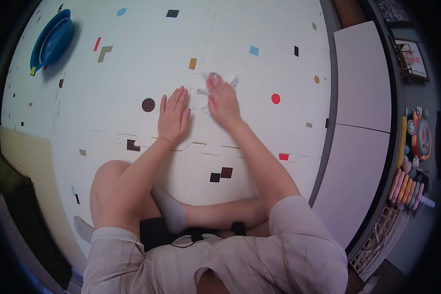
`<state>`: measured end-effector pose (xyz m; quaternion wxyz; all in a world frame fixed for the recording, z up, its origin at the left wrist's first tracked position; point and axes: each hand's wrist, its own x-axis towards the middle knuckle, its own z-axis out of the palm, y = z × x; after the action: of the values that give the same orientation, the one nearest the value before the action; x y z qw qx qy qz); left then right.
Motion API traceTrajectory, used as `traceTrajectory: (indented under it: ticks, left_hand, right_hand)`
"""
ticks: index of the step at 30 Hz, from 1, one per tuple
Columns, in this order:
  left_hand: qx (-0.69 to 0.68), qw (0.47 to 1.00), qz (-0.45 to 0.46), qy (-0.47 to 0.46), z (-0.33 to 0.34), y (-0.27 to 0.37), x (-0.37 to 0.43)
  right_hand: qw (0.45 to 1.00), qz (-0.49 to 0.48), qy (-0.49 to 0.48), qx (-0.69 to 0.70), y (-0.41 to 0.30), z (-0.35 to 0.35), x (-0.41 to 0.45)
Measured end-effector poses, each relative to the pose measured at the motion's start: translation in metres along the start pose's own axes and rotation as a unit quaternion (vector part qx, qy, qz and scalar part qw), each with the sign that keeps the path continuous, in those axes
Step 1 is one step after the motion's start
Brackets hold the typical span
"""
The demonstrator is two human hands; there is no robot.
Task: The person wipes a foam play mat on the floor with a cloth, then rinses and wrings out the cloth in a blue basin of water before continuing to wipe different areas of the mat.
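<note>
A pale foam play mat (242, 121) with scattered coloured shapes lies before me. On it my left hand (172, 119) rests palm down, thumb apart from the fingers and nothing in it. To its right, my right hand (223, 104) presses a crumpled white cloth or wipe (235, 81) against the mat. Most of the cloth is hidden beneath the fingers; its loose corners stick out ahead and to the left. A dark dotted circle printed on the mat is just left of my left hand.
At the far left stands a blue plastic basin (55, 40), tilted in view. White cabinet fronts (364, 84) run along the right, with a stacking-ring toy (406, 189), a woven basket (376, 235) and a picture frame (411, 58) beyond. My crossed legs (224, 217) border the near side.
</note>
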<state>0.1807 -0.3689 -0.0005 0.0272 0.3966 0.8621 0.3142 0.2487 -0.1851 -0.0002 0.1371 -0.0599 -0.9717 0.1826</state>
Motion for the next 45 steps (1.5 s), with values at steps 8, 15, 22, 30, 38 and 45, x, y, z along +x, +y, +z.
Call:
traceTrajectory:
  ticks: [8, 15, 22, 30, 38, 45]
  left_hand:
    - [-0.155, 0.988, -0.012, -0.021, -0.007, -0.033, 0.008]
    - [-0.384, 0.912, -0.136, 0.034, -0.123, -0.023, -0.032]
    - [-0.559, 0.771, -0.213, 0.216, -0.152, -0.041, -0.065]
    - [-0.382, 0.906, -0.074, 0.164, -0.160, -0.040, -0.093]
    - [-0.423, 0.819, -0.199, 0.331, -0.269, -0.065, -0.178]
    - [-0.569, 0.733, -0.259, 0.268, -0.309, -0.040, -0.196]
  right_hand:
    - [0.977, -0.070, 0.005, 0.201, -0.096, 0.011, -0.069]
    - [0.851, 0.463, 0.217, -0.121, 0.085, -0.084, -0.191]
    - [0.968, 0.214, 0.110, -0.064, -0.091, 0.039, -0.114]
    - [0.787, 0.287, 0.180, 0.515, -0.135, 0.012, -0.057]
    - [0.330, 0.311, 0.384, 0.804, -0.032, -0.076, -0.149]
    - [0.312, 0.236, 0.387, 0.835, -0.093, -0.139, -0.166]
